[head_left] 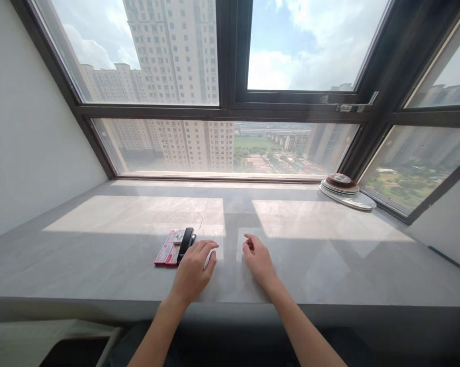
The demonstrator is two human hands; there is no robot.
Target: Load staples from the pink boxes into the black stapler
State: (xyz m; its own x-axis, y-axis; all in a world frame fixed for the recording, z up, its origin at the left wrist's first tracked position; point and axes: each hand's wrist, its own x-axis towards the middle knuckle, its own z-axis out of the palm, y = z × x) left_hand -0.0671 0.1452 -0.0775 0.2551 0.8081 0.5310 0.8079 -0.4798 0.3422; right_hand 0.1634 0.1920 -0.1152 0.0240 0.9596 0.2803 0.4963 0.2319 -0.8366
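Sunlit grey surface [100,260] under both hands. Black stapler [185,243] just left of left grip [194,267], near end hidden behind it; contact cannot be told. Left grip: thumb and fingers apart. Red-and-white boxes [167,253] farther left, beside stapler. Right grip [260,260] loosely curled, fingertips slightly apart. Plate stack [341,187] well beyond right grip, rightward. Window frame [224,113] ahead of both.

On a sunlit windowsill [309,278], a black stapler [185,243] and red-and-white boxes [164,255] sit left of the left hand [194,265]; stacked plates [342,189] stand well beyond the right hand [260,261], by a window [306,51].
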